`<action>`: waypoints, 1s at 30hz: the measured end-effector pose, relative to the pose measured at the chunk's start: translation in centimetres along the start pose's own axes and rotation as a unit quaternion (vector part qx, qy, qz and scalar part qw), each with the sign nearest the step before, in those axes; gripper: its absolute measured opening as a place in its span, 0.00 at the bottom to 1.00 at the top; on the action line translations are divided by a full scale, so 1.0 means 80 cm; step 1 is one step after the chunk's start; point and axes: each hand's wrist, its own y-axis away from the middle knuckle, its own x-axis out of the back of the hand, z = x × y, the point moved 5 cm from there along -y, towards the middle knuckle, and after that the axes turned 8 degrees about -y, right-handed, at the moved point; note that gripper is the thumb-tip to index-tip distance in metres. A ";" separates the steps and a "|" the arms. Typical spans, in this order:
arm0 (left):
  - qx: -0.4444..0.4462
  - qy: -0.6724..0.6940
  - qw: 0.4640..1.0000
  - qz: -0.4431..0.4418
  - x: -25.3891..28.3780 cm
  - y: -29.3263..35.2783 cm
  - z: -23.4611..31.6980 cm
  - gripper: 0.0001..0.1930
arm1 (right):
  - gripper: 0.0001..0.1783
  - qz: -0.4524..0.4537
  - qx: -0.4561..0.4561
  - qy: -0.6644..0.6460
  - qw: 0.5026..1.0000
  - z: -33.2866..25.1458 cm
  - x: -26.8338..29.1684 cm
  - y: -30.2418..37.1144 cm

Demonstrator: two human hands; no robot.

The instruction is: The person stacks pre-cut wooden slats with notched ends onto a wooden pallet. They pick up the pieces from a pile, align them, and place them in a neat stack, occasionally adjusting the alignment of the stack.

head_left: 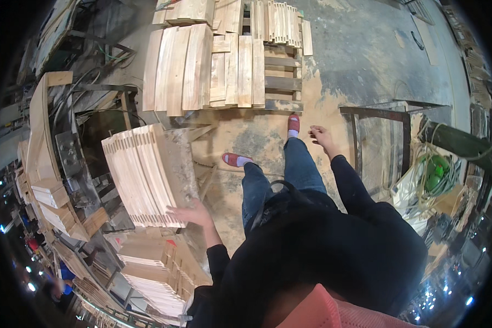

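Left hand [197, 214] at a row of wooden slats [139, 175]
Its fingers extend open; the right hand [323, 140] hangs empty, loosely open.

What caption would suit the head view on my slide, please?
Left hand at a row of wooden slats, empty right hand above the sawdust-strewn floor, stacked boards on a pallet ahead.

The wood stack [139, 177] at nine o'clock catches bright, even light; tiny lights [31, 286] (bluish-white specks) glare at eight and four o'clock, and curved edges sink into black.
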 end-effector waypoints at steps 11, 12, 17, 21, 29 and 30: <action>-0.265 0.164 0.816 -0.487 -0.311 0.238 0.339 0.31 | 0.26 -0.019 0.072 0.096 0.993 0.007 0.006 -0.300; -0.293 0.160 0.802 -0.496 -0.347 0.251 0.349 0.30 | 0.28 0.015 0.107 0.133 0.985 0.012 0.008 -0.334; -0.198 0.140 0.750 -0.616 -0.554 0.277 0.341 0.30 | 0.39 -0.021 0.176 0.078 0.981 -0.023 -0.069 -0.487; -0.238 0.196 0.803 -0.511 -0.676 0.265 0.355 0.35 | 0.49 -0.003 0.252 0.090 0.963 -0.020 -0.124 -0.608; -0.362 0.100 0.809 -0.452 -0.764 0.219 0.346 0.37 | 0.68 -0.118 0.246 -0.006 0.962 0.000 -0.263 -0.736; -0.420 0.096 0.803 -0.412 -0.760 0.221 0.356 0.37 | 0.69 -0.119 0.253 -0.044 0.959 0.002 -0.258 -0.755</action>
